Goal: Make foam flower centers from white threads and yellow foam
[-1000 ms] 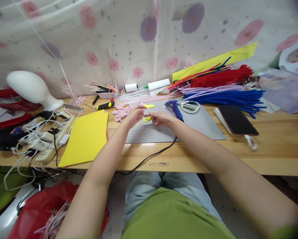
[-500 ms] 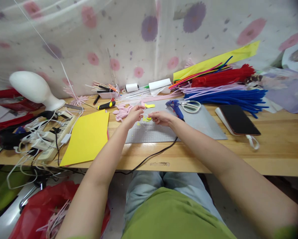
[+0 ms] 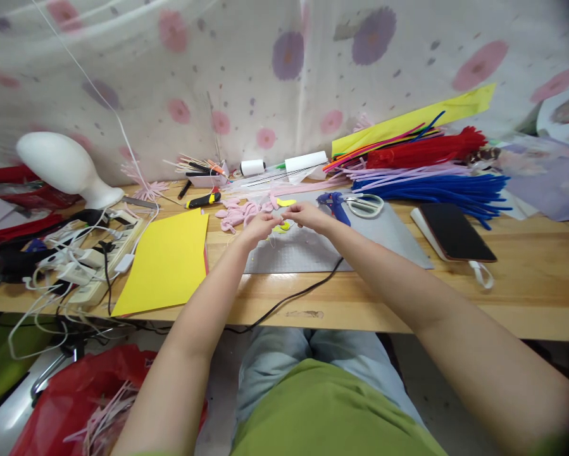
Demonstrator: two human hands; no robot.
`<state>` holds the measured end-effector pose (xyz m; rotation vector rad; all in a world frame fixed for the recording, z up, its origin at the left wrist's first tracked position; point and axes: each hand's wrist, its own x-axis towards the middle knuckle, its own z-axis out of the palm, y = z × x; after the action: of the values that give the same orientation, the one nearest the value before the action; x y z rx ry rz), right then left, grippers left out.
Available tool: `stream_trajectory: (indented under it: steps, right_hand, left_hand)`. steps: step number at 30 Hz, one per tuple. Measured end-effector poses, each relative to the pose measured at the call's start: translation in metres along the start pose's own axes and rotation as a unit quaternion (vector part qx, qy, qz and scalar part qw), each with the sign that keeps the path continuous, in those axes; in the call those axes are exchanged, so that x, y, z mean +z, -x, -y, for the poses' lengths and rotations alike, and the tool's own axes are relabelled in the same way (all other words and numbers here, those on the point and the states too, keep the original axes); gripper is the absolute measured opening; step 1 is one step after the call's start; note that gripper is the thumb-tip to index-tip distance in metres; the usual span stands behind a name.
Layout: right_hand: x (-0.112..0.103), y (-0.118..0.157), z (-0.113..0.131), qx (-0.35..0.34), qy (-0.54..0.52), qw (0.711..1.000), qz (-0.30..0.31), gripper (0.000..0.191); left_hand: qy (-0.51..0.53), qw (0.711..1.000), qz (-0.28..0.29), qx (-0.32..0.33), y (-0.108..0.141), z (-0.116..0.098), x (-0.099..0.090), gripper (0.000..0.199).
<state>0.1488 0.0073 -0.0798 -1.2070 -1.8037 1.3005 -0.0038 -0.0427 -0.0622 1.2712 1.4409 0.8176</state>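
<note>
My left hand [image 3: 260, 229] is closed in a pinch over the grey cutting mat [image 3: 307, 256], with a thin white thread [image 3: 273, 240] trailing below its fingertips. Close by on the right, my right hand [image 3: 309, 216] pinches too, its fingertips near the left ones, seemingly on the same thread; the exact grip is too small to see clearly. Small yellow pieces [image 3: 284, 226] lie under and between the fingers. Behind them rests a curved yellow strip [image 3: 287, 202]. Pink fuzzy shapes [image 3: 237, 214] are heaped beyond my left hand.
Right of my hands lie a blue glue gun [image 3: 334, 206], its black cord [image 3: 288, 296] crossing the table front, and scissors [image 3: 366, 206]. Blue pipe cleaners [image 3: 426, 190] and a phone [image 3: 455, 231] are further right. Yellow sheets [image 3: 165, 263], a power strip [image 3: 92, 288] and a foam head [image 3: 66, 164] stand left.
My right hand has shifted slightly up and my left hand slightly down. The fingertips are closer together, and more of the pink shapes shows behind them.
</note>
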Motion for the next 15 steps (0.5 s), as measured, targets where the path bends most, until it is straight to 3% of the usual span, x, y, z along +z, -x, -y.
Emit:
stream_trajectory:
  steps: [6,12,15]
  right_hand:
    - [0.0,0.003,-0.004,0.093,-0.148,0.98,-0.094,0.014]
    - [0.007,0.01,-0.009,0.089,-0.114,0.987,-0.065,0.03]
    - [0.014,0.016,-0.005,0.096,-0.121,0.987,-0.043,0.028]
  left_hand:
    - [0.059,0.997,-0.049,-0.012,0.002,0.001,0.004,0.01]
    - [0.09,0.99,-0.109,0.011,0.002,0.002,0.011,0.012]
    - [0.2,0.973,-0.112,-0.029,0.002,0.003,0.016,0.011]
